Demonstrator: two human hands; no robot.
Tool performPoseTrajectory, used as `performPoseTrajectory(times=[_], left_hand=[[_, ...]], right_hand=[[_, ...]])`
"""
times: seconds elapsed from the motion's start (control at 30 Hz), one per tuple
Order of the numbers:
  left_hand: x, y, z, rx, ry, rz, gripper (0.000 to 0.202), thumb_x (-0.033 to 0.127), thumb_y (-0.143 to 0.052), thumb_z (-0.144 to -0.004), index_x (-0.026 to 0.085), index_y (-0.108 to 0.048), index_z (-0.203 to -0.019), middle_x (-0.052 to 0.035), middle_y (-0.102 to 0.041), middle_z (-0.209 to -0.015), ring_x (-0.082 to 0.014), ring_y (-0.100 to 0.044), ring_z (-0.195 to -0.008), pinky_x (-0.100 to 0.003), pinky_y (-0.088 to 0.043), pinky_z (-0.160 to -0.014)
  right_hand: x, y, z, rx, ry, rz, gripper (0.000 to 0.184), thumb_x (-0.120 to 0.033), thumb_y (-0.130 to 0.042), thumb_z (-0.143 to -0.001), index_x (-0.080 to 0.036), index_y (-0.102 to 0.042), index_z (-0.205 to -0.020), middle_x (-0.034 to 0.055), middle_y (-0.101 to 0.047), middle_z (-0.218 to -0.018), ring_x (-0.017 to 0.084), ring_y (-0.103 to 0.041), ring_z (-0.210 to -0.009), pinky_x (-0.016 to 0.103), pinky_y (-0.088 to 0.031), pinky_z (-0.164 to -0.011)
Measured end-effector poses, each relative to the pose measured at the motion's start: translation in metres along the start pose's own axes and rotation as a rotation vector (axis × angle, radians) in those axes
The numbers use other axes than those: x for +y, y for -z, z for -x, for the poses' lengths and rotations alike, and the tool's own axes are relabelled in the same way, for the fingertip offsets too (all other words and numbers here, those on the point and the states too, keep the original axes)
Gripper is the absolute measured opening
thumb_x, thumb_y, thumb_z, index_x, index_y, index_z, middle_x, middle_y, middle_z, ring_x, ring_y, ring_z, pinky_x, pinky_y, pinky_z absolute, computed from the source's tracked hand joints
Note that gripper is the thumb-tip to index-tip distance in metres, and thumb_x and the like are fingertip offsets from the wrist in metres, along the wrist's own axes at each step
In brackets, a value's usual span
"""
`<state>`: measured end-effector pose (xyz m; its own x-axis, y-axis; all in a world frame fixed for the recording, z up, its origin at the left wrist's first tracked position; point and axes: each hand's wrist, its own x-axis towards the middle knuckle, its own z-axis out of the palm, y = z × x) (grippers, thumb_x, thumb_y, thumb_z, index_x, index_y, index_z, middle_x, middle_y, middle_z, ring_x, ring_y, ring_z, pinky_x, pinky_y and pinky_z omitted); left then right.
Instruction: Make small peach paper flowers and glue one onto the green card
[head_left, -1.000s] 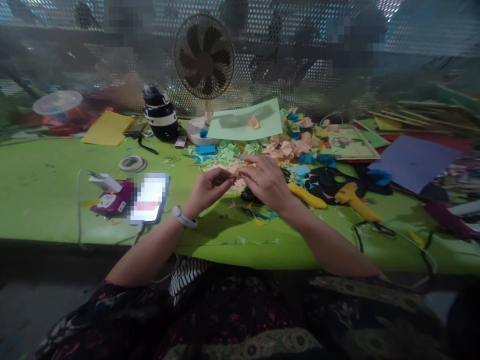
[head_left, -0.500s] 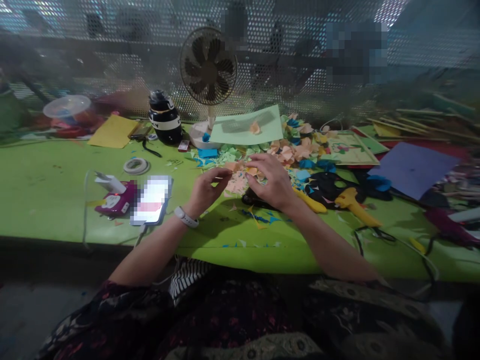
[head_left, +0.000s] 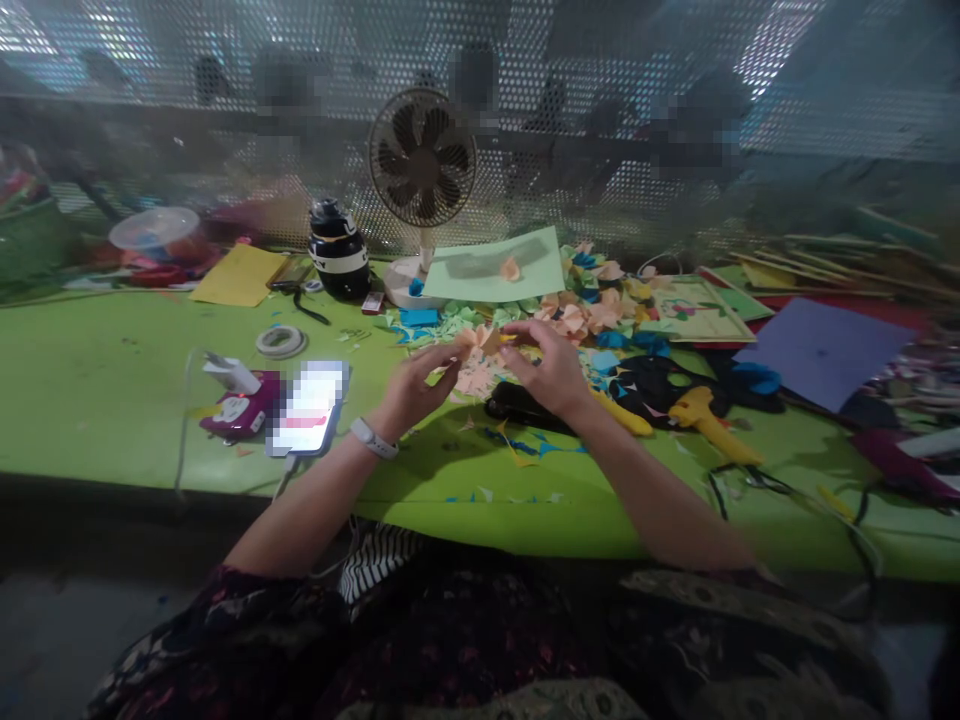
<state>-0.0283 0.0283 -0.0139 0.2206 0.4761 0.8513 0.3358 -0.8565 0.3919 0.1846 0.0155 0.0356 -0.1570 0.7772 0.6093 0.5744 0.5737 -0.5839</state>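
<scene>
My left hand [head_left: 424, 385], with a white watch on its wrist, pinches the left edge of a peach folded-paper flower [head_left: 480, 342]. My right hand [head_left: 551, 370] has its thumb and forefinger closed about the flower's right edge. The flower is held above a heap of peach paper scraps [head_left: 478, 378]. Just below my right hand lies a black stapler-like tool [head_left: 514, 402], partly covered by it. More peach paper flowers [head_left: 577, 318] are piled behind the hands.
A green paper sheet [head_left: 487, 270] bearing one peach piece lies before a fan [head_left: 424, 165]. A yellow glue gun [head_left: 712, 425] with cords is at right, near purple paper [head_left: 825, 350]. At left are a phone [head_left: 309, 408], a tape roll [head_left: 281, 342] and a black bottle [head_left: 339, 252].
The view has tilted up slightly, so the table sits lower. My hands have raised and turned the paper flower, and its petals now show more openly between the fingers.
</scene>
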Motion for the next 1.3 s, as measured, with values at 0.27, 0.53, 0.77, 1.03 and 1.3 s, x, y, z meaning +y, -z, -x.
performPoseTrajectory(times=[0.27,0.53,0.77,1.03,1.3], left_hand=[[0.016,0.010,-0.002,-0.038,0.242,0.262,0.015,0.025,-0.066,-0.087,0.016,-0.065,-0.099,-0.0079,-0.076,-0.094,-0.0156,-0.074,-0.082,-0.026,-0.061,-0.074],[0.004,0.003,-0.003,-0.131,0.521,0.429,0.027,0.040,-0.067,-0.087,0.014,-0.069,-0.094,-0.0071,-0.073,-0.083,-0.0140,-0.069,-0.072,-0.022,-0.054,-0.060],[0.001,0.002,-0.002,-0.097,0.565,0.444,0.031,0.045,-0.067,-0.086,0.014,-0.072,-0.084,-0.0062,-0.073,-0.076,-0.0154,-0.068,-0.069,-0.026,-0.054,-0.061],[0.005,0.001,0.001,-0.087,0.586,0.466,0.035,0.048,-0.068,-0.086,0.014,-0.067,-0.076,-0.0044,-0.070,-0.070,-0.0154,-0.068,-0.065,-0.027,-0.055,-0.061],[0.004,0.001,0.001,-0.051,0.612,0.477,0.034,0.049,-0.072,-0.083,0.014,-0.072,-0.082,-0.0064,-0.075,-0.075,-0.0167,-0.072,-0.068,-0.027,-0.059,-0.063]], right_hand=[[0.005,-0.007,0.001,-0.128,-0.166,-0.122,0.015,-0.028,-0.059,-0.082,-0.018,-0.069,-0.088,0.0059,-0.075,-0.084,0.019,-0.069,-0.076,0.033,-0.054,-0.074],[0.001,-0.008,0.003,-0.165,-0.108,-0.131,0.017,-0.028,-0.057,-0.085,-0.018,-0.070,-0.091,0.0069,-0.076,-0.088,0.020,-0.069,-0.080,0.033,-0.054,-0.076],[0.001,-0.011,0.004,-0.184,-0.103,-0.077,0.017,-0.029,-0.059,-0.085,-0.018,-0.071,-0.090,0.0061,-0.077,-0.088,0.020,-0.070,-0.077,0.032,-0.054,-0.076],[-0.002,-0.011,0.004,-0.247,-0.136,-0.099,0.011,-0.020,-0.056,-0.083,-0.019,-0.067,-0.081,0.0034,-0.075,-0.077,0.017,-0.068,-0.069,0.028,-0.052,-0.070],[0.002,-0.009,0.001,-0.261,-0.318,-0.305,0.010,-0.024,-0.060,-0.083,-0.018,-0.068,-0.084,0.0047,-0.075,-0.084,0.017,-0.070,-0.068,0.031,-0.057,-0.069]])
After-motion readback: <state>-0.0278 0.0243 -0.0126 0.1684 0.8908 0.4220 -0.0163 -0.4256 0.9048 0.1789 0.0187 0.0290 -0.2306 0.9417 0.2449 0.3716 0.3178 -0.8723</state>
